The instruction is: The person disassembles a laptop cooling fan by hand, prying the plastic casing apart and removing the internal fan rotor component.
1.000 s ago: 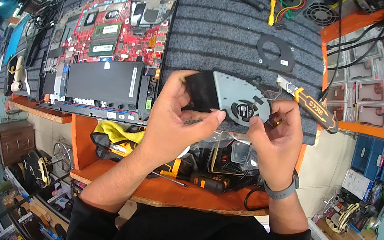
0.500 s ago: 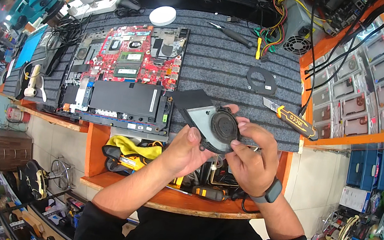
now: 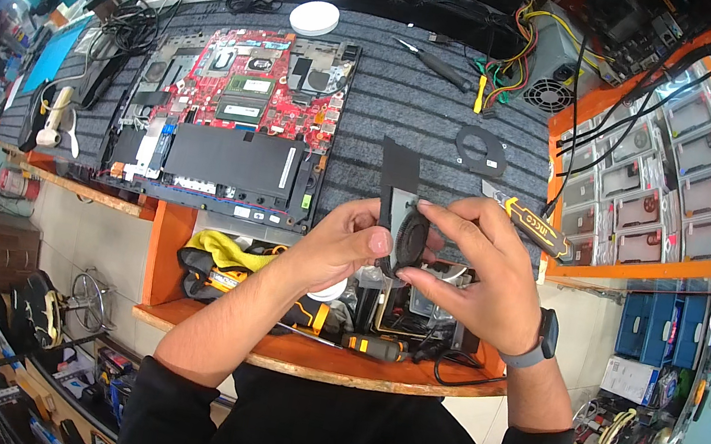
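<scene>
Between my two hands, above the near edge of the bench mat, is a laptop cooling fan [image 3: 412, 235] with a silver-grey housing and a dark round rotor. It is tilted nearly edge-on, and a black flap [image 3: 401, 166] sticks up from its far end. My left hand [image 3: 341, 243] grips its left side, thumb along the edge. My right hand [image 3: 483, 266] pinches it from the right, thumb low and fingers at the top. To the left lies an opened laptop base [image 3: 215, 200] with a red motherboard [image 3: 283, 121] and a black battery [image 3: 231, 159].
Right of the hands lie a yellow-black utility knife [image 3: 533, 226] and a dark ring-shaped cover [image 3: 481, 152]. Farther back are a black pen-like tool [image 3: 436, 65], a white round lid [image 3: 314, 18] and a power supply [image 3: 555, 68]. An orange drawer [image 3: 332, 369] with tools stands open below the bench.
The fan has been turned from facing up to nearly edge-on, its flap now pointing away from me. My right hand has shifted its hold to the fan's top and bottom edges.
</scene>
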A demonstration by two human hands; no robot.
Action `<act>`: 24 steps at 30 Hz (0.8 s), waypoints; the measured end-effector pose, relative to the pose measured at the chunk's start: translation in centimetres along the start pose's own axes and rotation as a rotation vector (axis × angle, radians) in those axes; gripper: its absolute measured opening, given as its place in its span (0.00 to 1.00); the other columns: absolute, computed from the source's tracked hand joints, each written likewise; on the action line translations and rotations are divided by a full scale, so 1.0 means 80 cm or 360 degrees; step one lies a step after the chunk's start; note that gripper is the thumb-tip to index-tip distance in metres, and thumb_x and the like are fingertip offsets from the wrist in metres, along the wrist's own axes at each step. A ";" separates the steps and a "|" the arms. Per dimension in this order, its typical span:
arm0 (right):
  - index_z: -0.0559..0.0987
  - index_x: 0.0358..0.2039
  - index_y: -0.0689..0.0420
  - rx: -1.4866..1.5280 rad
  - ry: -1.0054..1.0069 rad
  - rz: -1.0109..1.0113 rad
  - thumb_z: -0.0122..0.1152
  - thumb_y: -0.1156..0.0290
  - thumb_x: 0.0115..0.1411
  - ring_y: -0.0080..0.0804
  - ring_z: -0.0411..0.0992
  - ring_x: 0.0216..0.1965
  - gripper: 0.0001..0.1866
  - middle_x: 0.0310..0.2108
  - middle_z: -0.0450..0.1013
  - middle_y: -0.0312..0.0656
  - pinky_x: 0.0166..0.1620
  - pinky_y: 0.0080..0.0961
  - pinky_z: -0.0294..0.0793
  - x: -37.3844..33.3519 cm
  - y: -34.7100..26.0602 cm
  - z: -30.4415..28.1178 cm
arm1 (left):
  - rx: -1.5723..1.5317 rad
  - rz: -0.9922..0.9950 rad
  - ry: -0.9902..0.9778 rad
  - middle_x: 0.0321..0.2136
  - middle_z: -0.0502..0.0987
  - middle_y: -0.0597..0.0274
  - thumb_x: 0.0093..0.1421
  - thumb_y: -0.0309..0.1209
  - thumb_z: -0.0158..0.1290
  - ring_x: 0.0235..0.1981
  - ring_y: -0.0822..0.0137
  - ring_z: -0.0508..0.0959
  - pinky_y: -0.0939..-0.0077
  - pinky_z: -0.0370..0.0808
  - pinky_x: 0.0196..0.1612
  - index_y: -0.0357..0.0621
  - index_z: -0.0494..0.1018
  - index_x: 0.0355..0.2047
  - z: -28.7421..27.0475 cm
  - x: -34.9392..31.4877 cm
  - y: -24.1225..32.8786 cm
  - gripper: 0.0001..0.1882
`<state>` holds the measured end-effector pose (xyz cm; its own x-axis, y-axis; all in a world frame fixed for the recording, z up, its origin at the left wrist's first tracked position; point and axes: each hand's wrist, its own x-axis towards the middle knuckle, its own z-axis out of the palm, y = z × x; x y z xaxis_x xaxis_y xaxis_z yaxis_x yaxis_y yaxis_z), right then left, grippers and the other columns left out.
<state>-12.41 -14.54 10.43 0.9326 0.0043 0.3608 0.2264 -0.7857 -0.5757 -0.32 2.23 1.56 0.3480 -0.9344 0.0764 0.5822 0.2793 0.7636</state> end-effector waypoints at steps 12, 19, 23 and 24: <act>0.78 0.48 0.58 -0.0148 -0.0016 -0.0097 0.78 0.71 0.42 0.43 0.73 0.42 0.30 0.42 0.72 0.42 0.45 0.34 0.75 0.002 0.003 0.004 | 0.0069 -0.0125 0.0005 0.45 0.80 0.57 0.60 0.53 0.62 0.46 0.69 0.80 0.75 0.77 0.47 0.36 0.73 0.54 -0.002 0.000 0.001 0.34; 0.78 0.48 0.59 -0.0012 -0.0008 -0.0018 0.77 0.72 0.43 0.40 0.74 0.44 0.29 0.44 0.72 0.44 0.45 0.30 0.75 0.001 0.004 -0.008 | 0.0029 -0.0122 0.0107 0.45 0.80 0.54 0.62 0.54 0.59 0.45 0.66 0.81 0.74 0.80 0.46 0.33 0.70 0.57 -0.008 -0.003 0.009 0.37; 0.77 0.51 0.60 0.0497 -0.0028 0.0173 0.76 0.74 0.45 0.33 0.74 0.46 0.30 0.49 0.73 0.44 0.44 0.26 0.74 -0.009 0.036 -0.014 | -0.0042 -0.0093 0.0010 0.47 0.79 0.47 0.62 0.58 0.57 0.48 0.60 0.81 0.65 0.80 0.52 0.29 0.66 0.61 -0.010 -0.002 0.011 0.43; 0.75 0.56 0.60 0.0825 0.0000 0.0304 0.75 0.76 0.49 0.28 0.72 0.49 0.32 0.53 0.72 0.43 0.46 0.24 0.74 -0.016 0.045 -0.014 | -0.0071 -0.0088 -0.0032 0.48 0.78 0.45 0.62 0.59 0.56 0.49 0.58 0.81 0.63 0.79 0.54 0.28 0.64 0.62 -0.012 -0.001 0.010 0.45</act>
<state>-13.13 -18.07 8.70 0.9706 -0.1087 0.2147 0.1619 -0.3653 -0.9167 0.83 2.73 1.58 0.3001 -0.9527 0.0483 0.6325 0.2366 0.7375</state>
